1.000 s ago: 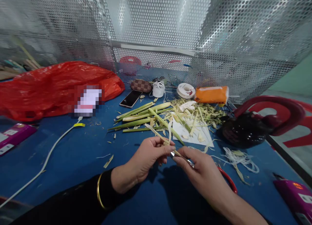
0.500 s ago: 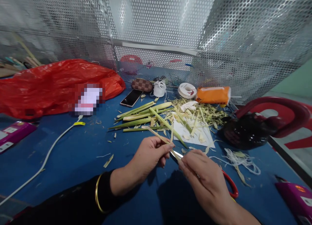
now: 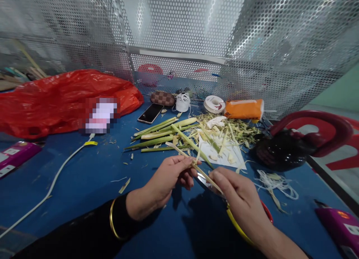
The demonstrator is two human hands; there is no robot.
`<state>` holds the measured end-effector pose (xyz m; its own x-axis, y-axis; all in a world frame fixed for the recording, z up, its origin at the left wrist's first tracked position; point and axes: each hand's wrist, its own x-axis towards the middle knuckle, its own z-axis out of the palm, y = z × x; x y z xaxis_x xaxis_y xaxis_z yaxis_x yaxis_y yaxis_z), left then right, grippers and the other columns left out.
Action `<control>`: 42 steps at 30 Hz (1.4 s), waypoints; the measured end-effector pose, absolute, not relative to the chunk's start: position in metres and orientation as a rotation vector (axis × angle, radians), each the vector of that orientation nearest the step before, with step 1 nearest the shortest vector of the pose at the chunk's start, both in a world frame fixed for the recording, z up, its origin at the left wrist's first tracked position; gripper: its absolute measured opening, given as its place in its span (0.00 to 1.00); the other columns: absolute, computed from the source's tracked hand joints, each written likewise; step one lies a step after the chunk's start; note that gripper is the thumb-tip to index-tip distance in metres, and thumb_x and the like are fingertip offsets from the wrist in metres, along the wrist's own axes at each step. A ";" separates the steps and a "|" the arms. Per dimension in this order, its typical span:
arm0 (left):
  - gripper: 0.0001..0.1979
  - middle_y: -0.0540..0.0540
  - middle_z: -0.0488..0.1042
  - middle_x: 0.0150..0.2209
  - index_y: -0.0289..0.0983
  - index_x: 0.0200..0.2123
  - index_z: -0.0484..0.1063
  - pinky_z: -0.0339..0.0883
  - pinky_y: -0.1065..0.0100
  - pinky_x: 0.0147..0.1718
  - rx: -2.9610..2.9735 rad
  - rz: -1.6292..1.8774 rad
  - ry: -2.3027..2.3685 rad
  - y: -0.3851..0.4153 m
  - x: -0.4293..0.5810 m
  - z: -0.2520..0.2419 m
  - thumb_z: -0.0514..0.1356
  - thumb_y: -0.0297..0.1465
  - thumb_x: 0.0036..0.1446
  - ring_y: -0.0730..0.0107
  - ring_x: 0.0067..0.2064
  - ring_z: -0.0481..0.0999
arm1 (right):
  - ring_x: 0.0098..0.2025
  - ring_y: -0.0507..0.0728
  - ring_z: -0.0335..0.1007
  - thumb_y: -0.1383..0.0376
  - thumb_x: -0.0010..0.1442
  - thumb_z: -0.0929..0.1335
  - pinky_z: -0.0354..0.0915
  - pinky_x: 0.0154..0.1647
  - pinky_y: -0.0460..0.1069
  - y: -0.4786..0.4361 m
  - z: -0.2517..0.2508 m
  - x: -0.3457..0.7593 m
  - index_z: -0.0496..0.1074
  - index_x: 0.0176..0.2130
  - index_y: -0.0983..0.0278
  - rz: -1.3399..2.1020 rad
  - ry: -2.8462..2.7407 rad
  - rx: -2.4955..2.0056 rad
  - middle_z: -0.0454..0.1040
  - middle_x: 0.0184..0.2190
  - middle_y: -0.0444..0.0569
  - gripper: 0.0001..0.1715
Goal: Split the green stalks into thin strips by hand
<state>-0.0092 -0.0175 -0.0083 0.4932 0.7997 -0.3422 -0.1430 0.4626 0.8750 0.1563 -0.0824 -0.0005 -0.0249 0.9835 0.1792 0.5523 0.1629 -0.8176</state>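
Observation:
My left hand (image 3: 168, 175) pinches a thin pale green strip (image 3: 183, 154) of plant stalk that runs up and left from my fingers. My right hand (image 3: 239, 199) is closed on scissors with red and yellow handles (image 3: 238, 223); their metal blades (image 3: 204, 180) lie against the strip just right of my left fingers. A gold bangle (image 3: 112, 219) circles my left wrist over a black sleeve. Behind my hands lie several green stalks (image 3: 161, 133) and a heap of shavings (image 3: 230, 130) on a white sheet (image 3: 226, 156).
On the blue table (image 3: 84, 176): a red plastic bag (image 3: 61, 100), white cable (image 3: 56, 180), phone (image 3: 150, 113), brown checked pouch (image 3: 162, 98), spool of white thread (image 3: 183, 102), tape roll (image 3: 214, 104), orange packet (image 3: 243, 108), loose white string (image 3: 276, 182), purple boxes (image 3: 15, 156). Perforated metal screens (image 3: 182, 27) stand behind.
My left hand has drawn the strip a little left and up. My right hand has turned, so the scissors' yellow handle shows and the blades lie further along the strip.

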 end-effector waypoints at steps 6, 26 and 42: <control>0.17 0.48 0.73 0.24 0.32 0.33 0.73 0.60 0.77 0.18 0.959 0.527 0.805 -0.021 -0.008 -0.007 0.56 0.42 0.58 0.80 0.19 0.68 | 0.24 0.51 0.59 0.49 0.56 0.68 0.56 0.27 0.47 -0.069 -0.005 0.154 0.74 0.32 0.64 1.306 -1.043 -1.358 0.66 0.22 0.43 0.20; 0.11 0.55 0.64 0.20 0.34 0.29 0.75 0.59 0.77 0.17 1.146 0.418 0.739 -0.030 -0.008 -0.020 0.65 0.37 0.47 0.80 0.19 0.61 | 0.22 0.49 0.55 0.58 0.53 0.71 0.55 0.25 0.45 -0.073 -0.027 0.142 0.68 0.21 0.64 1.229 -0.986 -1.271 0.63 0.18 0.40 0.16; 0.13 0.52 0.69 0.20 0.34 0.24 0.70 0.60 0.76 0.18 1.111 0.391 0.866 -0.028 -0.005 -0.017 0.60 0.39 0.51 0.81 0.16 0.65 | 0.36 0.56 0.68 0.62 0.61 0.65 0.62 0.37 0.51 -0.068 -0.011 0.163 0.75 0.33 0.61 0.385 -1.736 -1.420 0.72 0.30 0.48 0.10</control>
<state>-0.0046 -0.0282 -0.0173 0.6238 0.6668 -0.4077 0.1355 0.4214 0.8967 0.1634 -0.0676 -0.0111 -0.0061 0.9133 0.4071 0.6558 0.3110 -0.6879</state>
